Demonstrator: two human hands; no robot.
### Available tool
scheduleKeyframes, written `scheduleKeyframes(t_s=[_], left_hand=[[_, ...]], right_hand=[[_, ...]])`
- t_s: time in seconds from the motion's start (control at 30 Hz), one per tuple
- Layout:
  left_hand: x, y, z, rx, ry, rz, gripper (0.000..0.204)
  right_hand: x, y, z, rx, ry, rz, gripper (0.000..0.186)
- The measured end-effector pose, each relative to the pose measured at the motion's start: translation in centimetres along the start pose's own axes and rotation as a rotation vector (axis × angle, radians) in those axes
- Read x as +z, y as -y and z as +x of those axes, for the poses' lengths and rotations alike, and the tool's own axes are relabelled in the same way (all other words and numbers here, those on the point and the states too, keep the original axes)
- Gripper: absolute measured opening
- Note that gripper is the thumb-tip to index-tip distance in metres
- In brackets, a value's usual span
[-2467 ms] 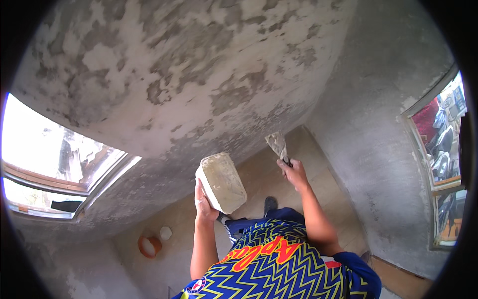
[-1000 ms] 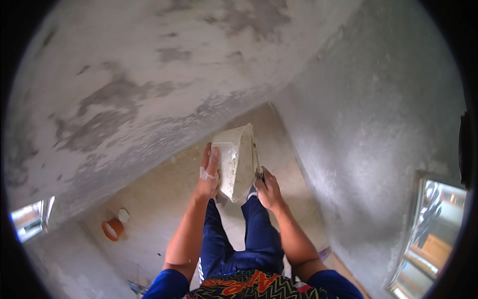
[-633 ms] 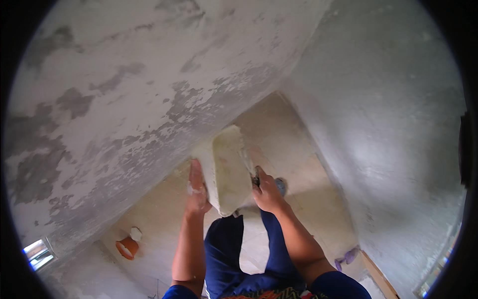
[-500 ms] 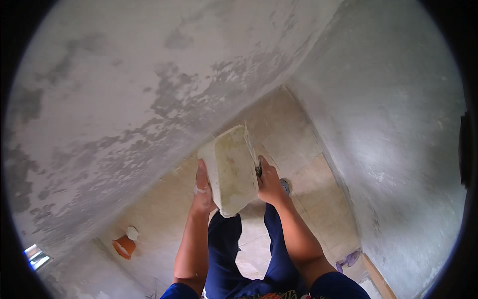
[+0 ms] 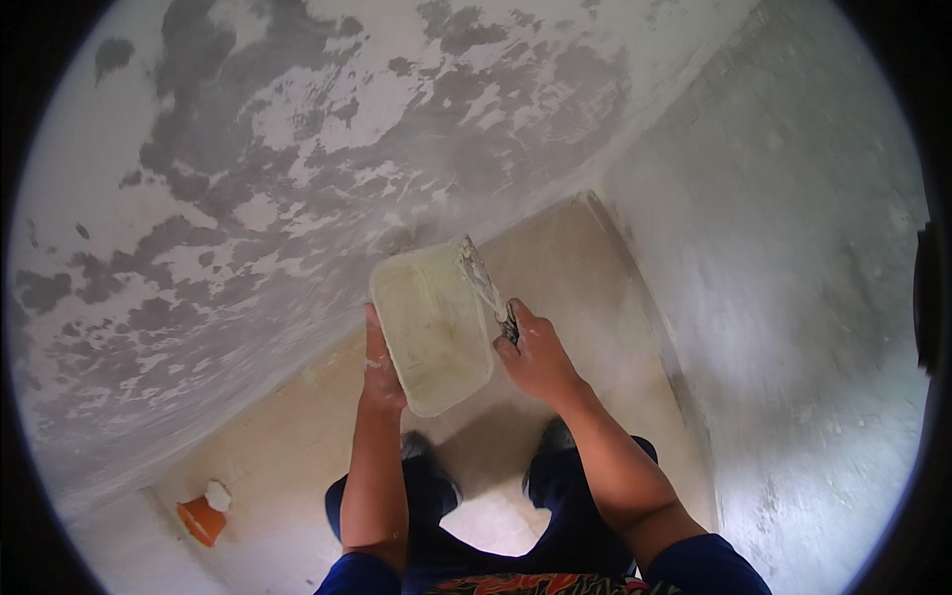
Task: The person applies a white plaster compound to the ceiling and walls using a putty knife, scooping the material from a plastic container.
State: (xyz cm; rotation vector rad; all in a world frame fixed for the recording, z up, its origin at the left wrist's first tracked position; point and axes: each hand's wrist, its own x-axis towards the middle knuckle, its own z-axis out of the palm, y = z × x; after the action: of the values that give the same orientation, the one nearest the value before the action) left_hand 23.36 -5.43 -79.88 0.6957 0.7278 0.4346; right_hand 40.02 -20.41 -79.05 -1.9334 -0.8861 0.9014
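Note:
My left hand (image 5: 382, 365) grips the left side of a rectangular off-white plastic tub (image 5: 434, 337), its fingers mostly hidden beneath. Pale residue coats the tub's inside. In my right hand (image 5: 538, 357) is a putty knife (image 5: 476, 273), held by its dark handle. Its blade, smeared with whitish plaster, lies along the tub's upper right rim. Beyond the tub rises a wall (image 5: 248, 218) with white plaster over grey patches.
A smooth grey wall (image 5: 793, 278) stands on the right and meets the patchy wall in a corner. On the tan floor (image 5: 595, 297) at lower left lies an orange object (image 5: 201, 521) beside a whitish lump (image 5: 218, 495). My feet are below the tub.
The tub has turned to show more of its inside and shifted slightly left. The putty knife's blade now shows more along the rim. The view has shifted, showing more of the patchy wall.

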Motion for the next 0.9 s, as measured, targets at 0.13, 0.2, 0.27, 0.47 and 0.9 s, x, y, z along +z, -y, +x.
scheduleKeyframes(t_s=[0.13,0.2,0.27,0.47,0.9], left_hand=[[-2.4,1.5,1.8,-0.019,0.064,0.057,0.094],[-3.0,2.1,2.3,-0.042,0.095,0.107,0.094],[-3.1,2.7,3.1,-0.073,0.138,0.141,0.094],[1.4,2.8,2.0,-0.002,0.059,0.158,0.096],[-3.4,-3.4,-1.6,0.413,0.17,-0.021,0.085]], right_hand=[[-0.1,-1.9,1.2,-0.019,-0.024,-0.081,0.026],[-0.7,-2.4,1.2,-0.012,-0.061,-0.124,0.027],[-1.2,-3.9,1.6,-0.014,-0.089,-0.197,0.029],[-3.3,-5.9,3.1,-0.061,-0.289,-0.214,0.023],[-4.2,1.4,-3.1,-0.075,0.117,0.305,0.016]])
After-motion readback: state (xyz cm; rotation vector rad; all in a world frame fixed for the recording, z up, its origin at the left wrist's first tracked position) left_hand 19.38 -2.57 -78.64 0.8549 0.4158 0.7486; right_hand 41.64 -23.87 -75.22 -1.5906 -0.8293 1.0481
